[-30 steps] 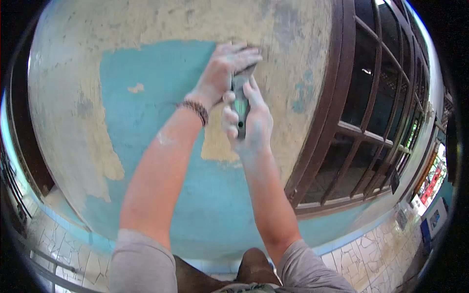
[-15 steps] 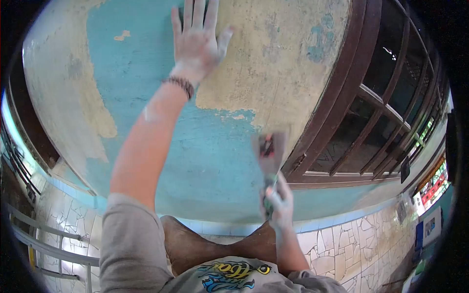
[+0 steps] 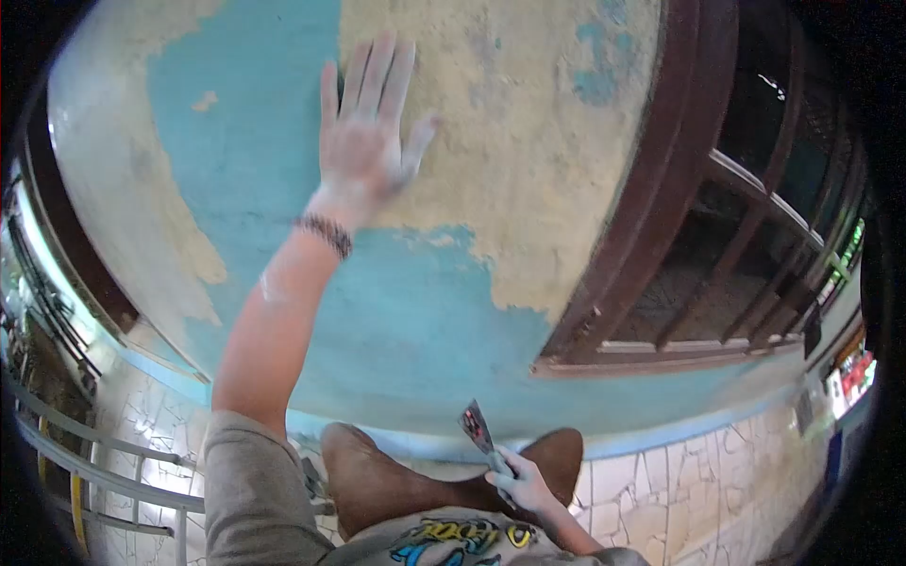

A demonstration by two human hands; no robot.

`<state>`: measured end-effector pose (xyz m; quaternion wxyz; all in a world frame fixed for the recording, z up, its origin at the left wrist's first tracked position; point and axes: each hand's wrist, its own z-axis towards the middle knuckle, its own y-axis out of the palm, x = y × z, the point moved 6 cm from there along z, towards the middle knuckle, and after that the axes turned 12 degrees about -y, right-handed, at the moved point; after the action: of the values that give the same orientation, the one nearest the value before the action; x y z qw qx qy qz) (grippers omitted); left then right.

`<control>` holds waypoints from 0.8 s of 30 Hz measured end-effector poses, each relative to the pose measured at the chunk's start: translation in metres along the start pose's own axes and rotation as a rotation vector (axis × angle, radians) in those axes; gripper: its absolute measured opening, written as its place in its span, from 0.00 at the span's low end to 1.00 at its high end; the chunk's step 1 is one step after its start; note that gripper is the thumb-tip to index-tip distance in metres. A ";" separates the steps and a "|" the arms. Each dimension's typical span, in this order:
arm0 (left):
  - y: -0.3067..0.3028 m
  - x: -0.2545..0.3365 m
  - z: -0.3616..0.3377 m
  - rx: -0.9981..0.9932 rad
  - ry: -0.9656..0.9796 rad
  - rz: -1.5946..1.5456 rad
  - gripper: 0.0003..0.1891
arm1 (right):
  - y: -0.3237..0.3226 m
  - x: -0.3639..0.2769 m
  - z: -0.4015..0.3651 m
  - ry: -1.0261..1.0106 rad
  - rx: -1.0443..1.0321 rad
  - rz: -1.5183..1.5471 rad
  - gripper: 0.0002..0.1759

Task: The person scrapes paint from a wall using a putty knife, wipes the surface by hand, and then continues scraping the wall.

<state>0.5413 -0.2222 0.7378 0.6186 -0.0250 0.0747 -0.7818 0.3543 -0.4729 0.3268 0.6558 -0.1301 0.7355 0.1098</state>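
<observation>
Scraper point(image 3: 497, 460) clamped in right hand point(image 3: 528, 489), blade point(image 3: 476, 427) near right knee point(image 3: 563, 455); left hand point(image 3: 363, 156) flat against wall point(image 3: 406, 321), fingers apart; careless wrist rotation could nick that knee.

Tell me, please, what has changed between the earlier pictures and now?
The right hand has brought the scraper down from the wall to near the lap. The left hand, earlier beside the blade, is now apart from it, fingers spread at the wall. The right hand still holds the scraper.
</observation>
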 end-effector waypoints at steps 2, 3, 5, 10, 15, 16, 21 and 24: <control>-0.017 -0.014 0.061 0.111 0.012 0.057 0.36 | 0.002 0.013 0.011 -0.033 -0.016 0.003 0.32; -0.026 -0.019 0.086 0.145 -0.017 0.079 0.35 | 0.003 0.016 0.017 -0.041 -0.017 0.019 0.33; -0.029 -0.028 0.103 0.205 -0.075 0.077 0.36 | 0.009 -0.001 0.022 0.000 -0.004 0.054 0.33; -0.005 -0.010 0.012 0.143 -0.178 0.011 0.41 | 0.010 0.015 0.039 0.006 -0.025 0.090 0.34; 0.000 -0.012 -0.025 0.044 -0.192 0.005 0.44 | 0.008 0.007 0.045 -0.149 -0.057 0.143 0.24; -0.005 -0.017 -0.001 0.071 -0.201 -0.003 0.45 | 0.005 0.003 0.046 -0.152 -0.058 0.128 0.25; -0.017 -0.039 0.072 0.138 -0.169 0.065 0.47 | -0.004 -0.006 0.057 -0.090 0.037 0.168 0.31; -0.020 -0.038 0.046 0.069 -0.166 0.058 0.46 | -0.006 0.009 0.071 -0.266 0.100 0.131 0.32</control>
<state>0.5373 -0.1845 0.7878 0.6454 -0.0662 -0.0032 -0.7610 0.4215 -0.4551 0.3095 0.7446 -0.0333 0.6536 0.1317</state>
